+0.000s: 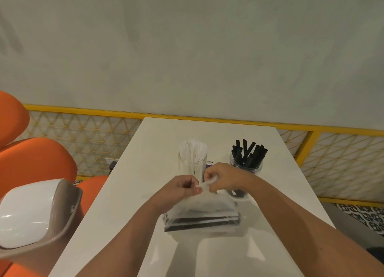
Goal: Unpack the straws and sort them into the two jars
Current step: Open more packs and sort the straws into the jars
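From the head view, the clear plastic bag sits on the white table right in front of me, and I place everything else from it. A flat stack of dark straws lies across the bottom of the bag, which rests on the tabletop while its upper part is pulled up into a peak.

My left hand is at the bag's top left. The thumb and forefinger pinch the film's edge and the other fingers are curled into the palm. My right hand is at the bag's top right, touching the left one. Its fingers are curled round a bunched bit of the same edge. Both forearms run back toward me, one on each side of the bag.

Just beyond the bag, behind my knuckles, stands the tall clear jar, upright, with white straws fanning out of its mouth. Beyond the bag and to the right is the short clear jar, partly hidden by my right wrist, with black straws leaning at mixed angles. The two jars stand apart. A small thing shows between them, but I cannot tell what it is.

Left of the bag, off the table, are orange seats and a white chair. Far beyond it, a yellow rail runs under a pale wall.
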The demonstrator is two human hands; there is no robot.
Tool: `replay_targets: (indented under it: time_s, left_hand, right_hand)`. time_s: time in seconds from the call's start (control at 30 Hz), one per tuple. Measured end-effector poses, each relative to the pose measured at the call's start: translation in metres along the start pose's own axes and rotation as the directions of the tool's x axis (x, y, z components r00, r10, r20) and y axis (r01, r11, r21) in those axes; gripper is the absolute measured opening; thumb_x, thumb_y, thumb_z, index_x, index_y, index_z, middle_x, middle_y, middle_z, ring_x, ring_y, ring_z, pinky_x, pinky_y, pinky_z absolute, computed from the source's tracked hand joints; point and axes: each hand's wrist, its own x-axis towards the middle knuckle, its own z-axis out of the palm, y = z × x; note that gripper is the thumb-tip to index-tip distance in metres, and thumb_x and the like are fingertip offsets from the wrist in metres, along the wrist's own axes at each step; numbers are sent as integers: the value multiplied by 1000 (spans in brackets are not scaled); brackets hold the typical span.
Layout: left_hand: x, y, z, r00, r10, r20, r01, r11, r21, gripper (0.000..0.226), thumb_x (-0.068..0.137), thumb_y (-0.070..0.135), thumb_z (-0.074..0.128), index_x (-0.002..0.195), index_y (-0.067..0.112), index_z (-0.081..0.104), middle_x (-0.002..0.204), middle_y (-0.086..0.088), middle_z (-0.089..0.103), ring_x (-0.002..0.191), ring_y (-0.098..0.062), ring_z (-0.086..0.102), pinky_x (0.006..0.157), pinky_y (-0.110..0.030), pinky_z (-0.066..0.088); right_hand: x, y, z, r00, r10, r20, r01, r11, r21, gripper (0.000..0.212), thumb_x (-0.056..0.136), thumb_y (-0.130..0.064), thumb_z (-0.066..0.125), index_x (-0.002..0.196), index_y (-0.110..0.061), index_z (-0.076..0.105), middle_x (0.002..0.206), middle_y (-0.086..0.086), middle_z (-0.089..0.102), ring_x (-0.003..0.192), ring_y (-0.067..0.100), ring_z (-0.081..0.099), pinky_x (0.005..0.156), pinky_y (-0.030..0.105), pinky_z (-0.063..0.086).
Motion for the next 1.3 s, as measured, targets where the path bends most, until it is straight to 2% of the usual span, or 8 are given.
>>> replay_targets:
  time_s: [0.37, 0.5, 0.7, 0.83, 0.93, 1.13, 1.2, 1.3]
  left_hand:
    - [-5, -6, -13, 992, -65, -109, 23, 939, -344, 17, 86, 6, 61, 72, 11, 52, 74, -1, 62, 72, -15, 52, 70, -26, 38]
    - [-5, 8, -1, 996, -45, -83, 16, 946, -323, 15, 77, 15, 68, 84, 10, 56, 83, -7, 60, 77, -19, 53, 73, -29, 41]
    - [0, 36, -1, 963, 46, -266, -82, 989, -124, 11, 91, 9, 58, 81, 10, 63, 69, 2, 55, 63, -12, 47, 55, -15, 39]
    - [-5, 40, -7, 924, 29, -382, -76, 991, -108, 15, 93, 20, 56, 84, 14, 66, 70, 2, 52, 66, -12, 46, 59, -19, 38]
    - [-4, 46, -7, 918, 41, -394, -128, 972, -198, 22, 95, 23, 51, 82, 16, 68, 66, 0, 48, 65, -12, 46, 68, -23, 40]
    - [-3, 55, -25, 886, 21, -464, -205, 914, -350, 32, 97, 19, 47, 72, 14, 66, 50, 4, 51, 50, -9, 48, 66, -25, 36]
    - [-4, 57, -30, 876, -1, -482, -191, 917, -349, 31, 98, 18, 46, 72, 11, 62, 52, 5, 50, 44, -4, 47, 61, -24, 36]
    - [-4, 57, -34, 866, -11, -500, -155, 945, -288, 30, 98, 19, 48, 72, 15, 62, 63, 10, 57, 57, -5, 47, 60, -24, 33]
  right_hand:
    - [-12, 31, 7, 993, 110, -46, -52, 747, 663, 33, 76, 17, 50, 101, -5, 53, 80, 7, 51, 63, 8, 48, 51, 16, 34]
    - [-5, 28, 10, 996, 75, -40, -24, 701, 713, 40, 81, -1, 62, 116, -21, 57, 96, 11, 66, 81, 17, 58, 74, 30, 43]
    - [-6, 19, 0, 994, 43, -104, 36, 751, 659, 42, 84, 4, 53, 119, -19, 57, 97, 9, 60, 82, 16, 57, 69, 23, 45]
    - [-9, 23, -3, 981, 113, -158, 29, 720, 693, 23, 90, -2, 45, 94, -8, 68, 85, -1, 60, 82, 15, 51, 73, 26, 41]
    - [-7, 20, -4, 977, 66, -204, 136, 545, 827, 38, 90, 4, 38, 65, -8, 65, 71, 6, 57, 76, 20, 50, 76, 34, 37]
    - [-18, 18, -17, 963, -30, -269, 253, 456, 853, 32, 91, -3, 31, 65, -5, 50, 50, 0, 46, 48, 13, 40, 64, 29, 36]
    - [-18, 16, -20, 975, -30, -222, 207, 495, 844, 39, 96, -24, 37, 67, -4, 53, 45, -5, 36, 44, 10, 27, 55, 24, 30]
    - [-12, 4, -20, 983, 137, -121, -32, 781, 624, 62, 92, -59, 30, 74, -9, 63, 46, -7, 26, 42, 7, 22, 52, 22, 24]
